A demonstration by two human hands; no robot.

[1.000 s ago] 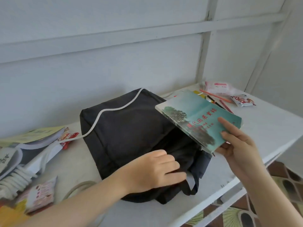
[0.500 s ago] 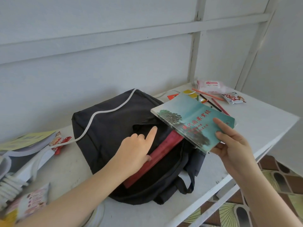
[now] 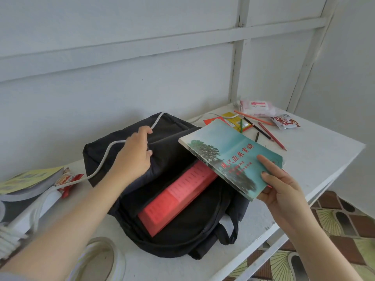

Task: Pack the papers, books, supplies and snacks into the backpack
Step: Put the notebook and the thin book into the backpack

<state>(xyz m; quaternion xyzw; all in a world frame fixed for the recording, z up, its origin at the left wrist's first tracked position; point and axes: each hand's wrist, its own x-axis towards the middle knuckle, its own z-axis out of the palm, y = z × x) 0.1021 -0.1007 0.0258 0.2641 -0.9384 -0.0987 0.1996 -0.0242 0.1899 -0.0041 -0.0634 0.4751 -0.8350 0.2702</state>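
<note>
- Hands at work on a white table: the left hand grips fabric, the right hand grips a book.
- Far left: a yellow-green booklet lies on a stack, with a red snack wrapper just beside it and a white cord running from there across the bag.
- Left hand: its fingers are curled over the edge of the upper flap of the backpack and hold it up and back toward the wall. The cord passes close by its fingertips; whether they touch cannot be told.
- Black backpack: it lies flat at the table's middle with its mouth unzipped and gaping toward the right.
- Red book: it sits inside the opening, its long axis running from near left to far right, with the far end hidden under the teal cover.
- Teal book: it is held tilted above the bag's mouth, long axis running from far left to near right, with its far corner pointing at the flap.
- Right hand: it pinches the book's near end, thumb flat on the cover and fingers underneath.
- Far right: pencils, a pink tissue pack and a snack packet lie loose on the table.
</note>
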